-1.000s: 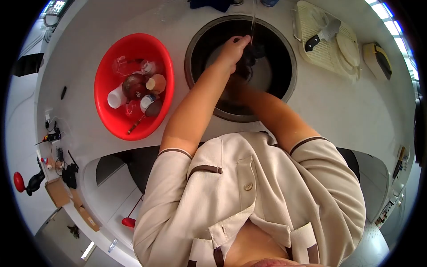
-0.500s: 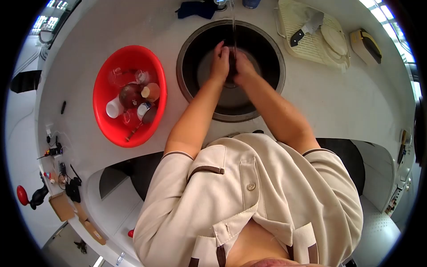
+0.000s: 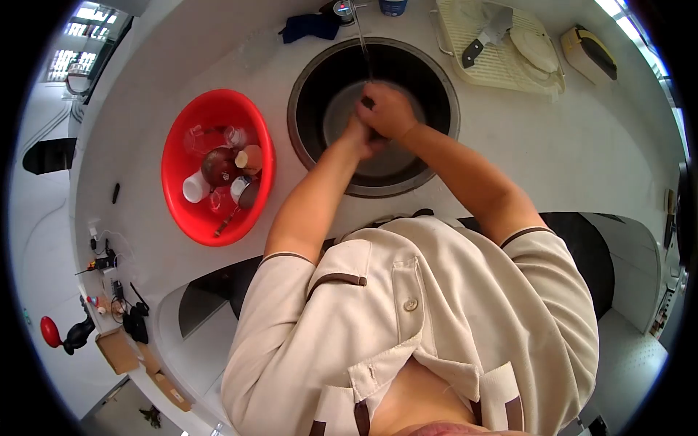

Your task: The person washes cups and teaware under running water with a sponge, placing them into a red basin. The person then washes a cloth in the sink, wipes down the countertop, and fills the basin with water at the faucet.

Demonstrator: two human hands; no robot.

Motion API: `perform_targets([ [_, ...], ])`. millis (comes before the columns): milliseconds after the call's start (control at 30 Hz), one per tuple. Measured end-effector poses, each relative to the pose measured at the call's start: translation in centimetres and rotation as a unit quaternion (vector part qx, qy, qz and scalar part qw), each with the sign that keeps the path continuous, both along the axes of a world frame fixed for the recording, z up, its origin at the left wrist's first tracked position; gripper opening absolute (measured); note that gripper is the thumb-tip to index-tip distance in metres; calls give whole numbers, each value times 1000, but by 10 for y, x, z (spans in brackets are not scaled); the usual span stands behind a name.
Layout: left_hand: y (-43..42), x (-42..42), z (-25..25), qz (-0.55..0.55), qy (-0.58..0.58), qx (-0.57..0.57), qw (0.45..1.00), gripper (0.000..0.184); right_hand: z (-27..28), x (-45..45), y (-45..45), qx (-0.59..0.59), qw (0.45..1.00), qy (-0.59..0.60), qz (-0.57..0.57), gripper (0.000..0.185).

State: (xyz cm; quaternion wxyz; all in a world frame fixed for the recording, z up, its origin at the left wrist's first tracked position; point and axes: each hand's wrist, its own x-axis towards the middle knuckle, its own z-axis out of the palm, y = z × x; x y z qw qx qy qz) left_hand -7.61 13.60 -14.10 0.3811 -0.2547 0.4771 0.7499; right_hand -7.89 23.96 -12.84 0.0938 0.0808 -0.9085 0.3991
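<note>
Both my hands are together inside the round dark sink (image 3: 291,109), beneath a thin stream of water (image 3: 366,58) from the tap (image 3: 343,9). My right hand (image 3: 389,110) is on top, its fingers curled over and against my left. Lower and partly covered, my left hand (image 3: 360,136) is also closed and slightly blurred. Something small and dark shows between them, but I cannot make out what it is. To the left stands a red basin (image 3: 268,152) holding a brown round pot (image 3: 219,167), a white cup (image 3: 195,187) and several clear glass pieces.
At the back right, a cream draining tray (image 3: 454,22) bears a knife (image 3: 488,38) and a pale round lid (image 3: 533,49). Beside it is a yellow-and-black box (image 3: 589,54). A dark blue cloth (image 3: 309,27) and blue tub (image 3: 393,6) lie near the tap.
My hands have drawn nearer to me and closed together, the right now over the left; before, they were apart side by side under the water. The view has shifted slightly.
</note>
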Motion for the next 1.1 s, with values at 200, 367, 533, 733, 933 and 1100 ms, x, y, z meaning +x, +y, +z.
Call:
perform_targets([
  [200,-30,4,14,47,113,-224,967,52,17,1,8,-156,932,-323,-49,43],
  [367,-57,21,62,-103,437,-296,843,33,31,38,25,-453,735,-505,-23,29],
  [533,-56,47,72,-163,475,-226,835,44,62,64,28,-468,809,-341,101,17],
  [733,-2,74,103,-160,527,-81,831,78,132,91,78,-311,948,-64,-27,26],
  [933,59,78,98,-117,498,2,859,73,89,101,180,179,930,141,-288,50],
  [1100,63,74,48,-229,518,-163,808,26,-3,85,125,216,915,-81,-330,93],
])
